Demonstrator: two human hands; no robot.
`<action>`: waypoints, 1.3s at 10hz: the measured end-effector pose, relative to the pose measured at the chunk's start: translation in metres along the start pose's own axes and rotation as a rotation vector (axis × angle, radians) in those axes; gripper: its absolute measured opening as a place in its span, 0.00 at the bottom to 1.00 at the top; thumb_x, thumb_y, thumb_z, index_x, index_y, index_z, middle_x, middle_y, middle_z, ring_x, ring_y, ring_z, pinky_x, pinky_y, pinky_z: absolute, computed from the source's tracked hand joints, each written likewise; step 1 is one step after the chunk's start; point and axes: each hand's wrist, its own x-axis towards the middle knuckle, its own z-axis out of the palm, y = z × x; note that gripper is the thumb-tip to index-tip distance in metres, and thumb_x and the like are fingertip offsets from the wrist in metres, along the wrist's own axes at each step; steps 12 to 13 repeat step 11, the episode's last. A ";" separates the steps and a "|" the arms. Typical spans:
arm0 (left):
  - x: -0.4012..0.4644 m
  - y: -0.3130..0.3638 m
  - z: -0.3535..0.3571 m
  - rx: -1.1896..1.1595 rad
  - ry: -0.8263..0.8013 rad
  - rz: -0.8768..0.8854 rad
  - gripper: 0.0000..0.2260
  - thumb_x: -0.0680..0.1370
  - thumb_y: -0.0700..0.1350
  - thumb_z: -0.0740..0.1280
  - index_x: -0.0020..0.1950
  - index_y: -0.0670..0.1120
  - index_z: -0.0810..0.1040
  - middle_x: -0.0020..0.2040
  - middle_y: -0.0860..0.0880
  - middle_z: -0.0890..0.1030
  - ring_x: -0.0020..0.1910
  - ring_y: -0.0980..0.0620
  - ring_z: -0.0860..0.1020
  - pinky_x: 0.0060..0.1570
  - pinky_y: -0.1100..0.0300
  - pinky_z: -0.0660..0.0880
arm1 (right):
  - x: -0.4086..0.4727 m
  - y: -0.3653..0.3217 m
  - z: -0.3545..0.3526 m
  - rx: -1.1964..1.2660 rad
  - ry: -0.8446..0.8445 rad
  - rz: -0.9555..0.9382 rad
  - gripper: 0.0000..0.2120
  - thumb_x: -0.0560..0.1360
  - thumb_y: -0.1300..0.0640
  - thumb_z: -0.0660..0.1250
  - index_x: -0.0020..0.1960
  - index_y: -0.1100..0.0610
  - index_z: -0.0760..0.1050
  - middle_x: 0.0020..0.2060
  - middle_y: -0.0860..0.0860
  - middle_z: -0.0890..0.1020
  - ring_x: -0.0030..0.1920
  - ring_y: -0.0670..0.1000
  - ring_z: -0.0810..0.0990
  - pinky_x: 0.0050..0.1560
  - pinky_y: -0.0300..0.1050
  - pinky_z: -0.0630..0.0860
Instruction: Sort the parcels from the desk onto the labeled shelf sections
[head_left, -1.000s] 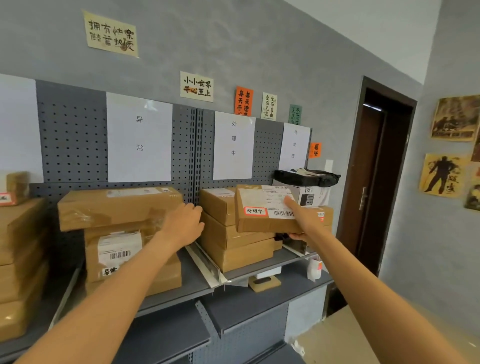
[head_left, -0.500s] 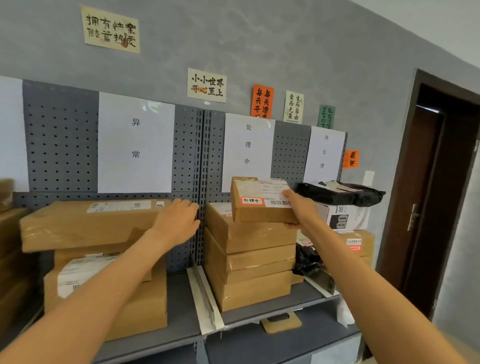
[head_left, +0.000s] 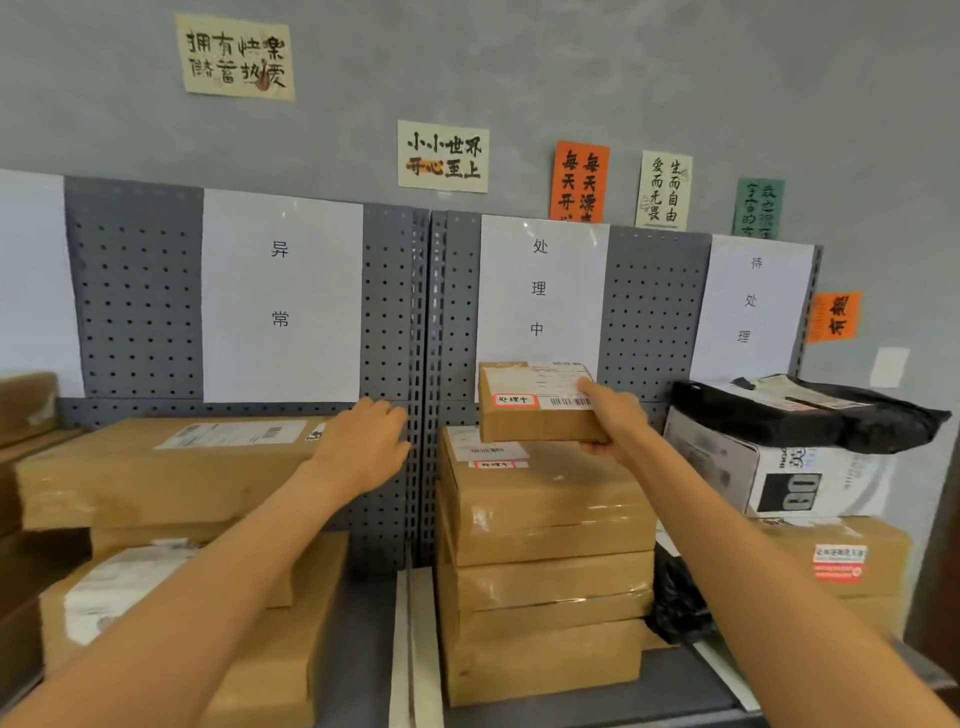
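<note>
I see the parcel (head_left: 537, 402), a small brown box with a white label and a red-edged sticker, held level just above the stack (head_left: 545, 561) of three boxes in the middle section, under the 处理中 sheet (head_left: 540, 291). My right hand (head_left: 610, 415) grips its right end, thumb on top over the barcode and fingers curled beneath. My left hand (head_left: 363, 447) rests with loose fingers on the right end of the long box (head_left: 166, 467) in the 异常 section, beside the upright (head_left: 421, 389). To the right, a black bag (head_left: 810, 410) lies on a white box (head_left: 769, 473) under the 待处理 sheet (head_left: 750, 306).
</note>
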 end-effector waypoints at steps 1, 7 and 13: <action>0.006 -0.001 0.007 0.013 0.000 -0.018 0.16 0.81 0.50 0.57 0.65 0.45 0.72 0.60 0.47 0.76 0.61 0.48 0.71 0.53 0.54 0.73 | 0.019 0.007 0.006 -0.063 0.007 -0.013 0.20 0.77 0.44 0.64 0.57 0.60 0.74 0.49 0.56 0.79 0.48 0.56 0.80 0.35 0.49 0.80; 0.016 -0.016 0.033 0.105 -0.100 -0.097 0.17 0.81 0.52 0.58 0.66 0.44 0.72 0.61 0.45 0.76 0.62 0.46 0.71 0.56 0.52 0.74 | 0.058 0.032 0.024 -0.540 0.106 -0.089 0.24 0.78 0.41 0.59 0.58 0.62 0.73 0.55 0.59 0.77 0.53 0.59 0.78 0.50 0.50 0.75; -0.008 -0.021 0.004 -0.014 -0.147 -0.146 0.17 0.80 0.50 0.59 0.66 0.43 0.71 0.62 0.44 0.75 0.63 0.45 0.70 0.56 0.50 0.73 | 0.002 0.015 0.022 -0.613 0.021 -0.297 0.14 0.77 0.47 0.61 0.48 0.59 0.72 0.41 0.53 0.75 0.39 0.52 0.73 0.39 0.46 0.70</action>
